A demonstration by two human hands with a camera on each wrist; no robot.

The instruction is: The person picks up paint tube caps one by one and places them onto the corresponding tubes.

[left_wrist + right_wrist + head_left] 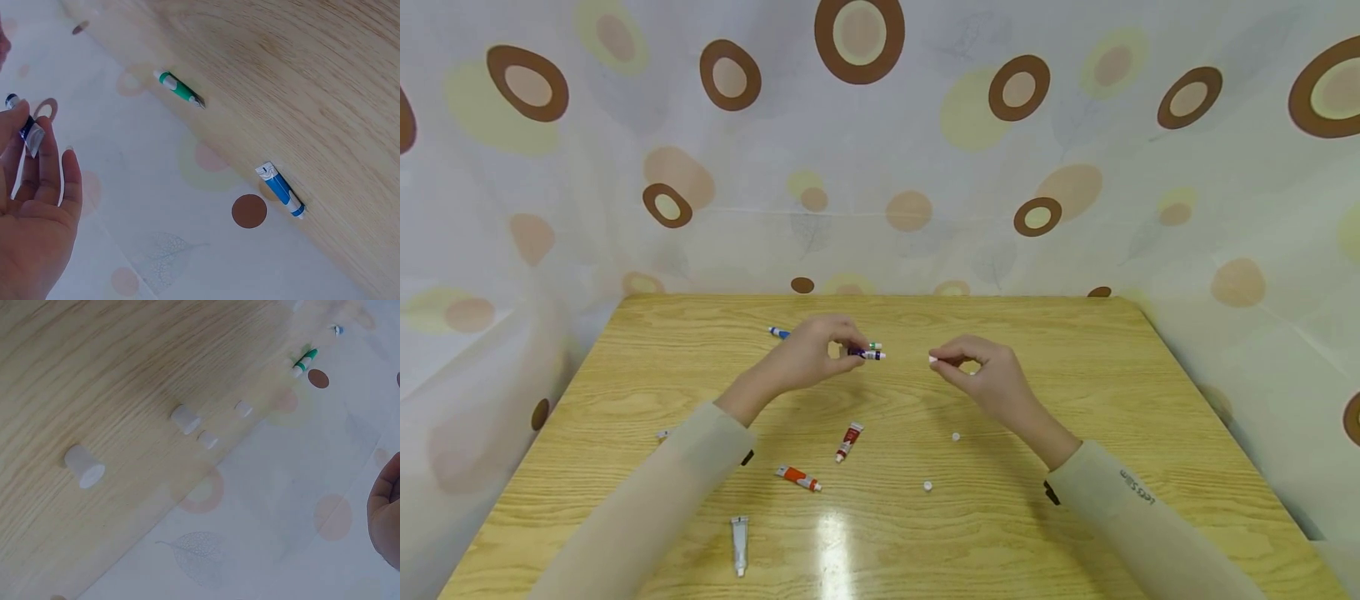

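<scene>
Between the thumb and fingers of my left hand point(820, 354) is a small dark purple-blue paint tube point(871, 355), its white nozzle end pointing right. The left wrist view shows the same tube's silver crimped end point(35, 139) at the fingers. My right hand point(988, 375) pinches a small white cap point(933, 359) a short way right of the nozzle, apart from it. Just behind the held tube in the head view lies a green paint tube point(876, 345). A blue tube point(778, 332) lies beyond the left hand. The right wrist view catches only part of the right hand point(384, 512).
Nearer me on the wooden table point(1075, 533) lie a red tube point(849, 442), an orange tube point(799, 477) and a silver tube point(740, 546). White caps point(956, 437) are scattered at the right. A patterned curtain point(880, 167) rises behind the table.
</scene>
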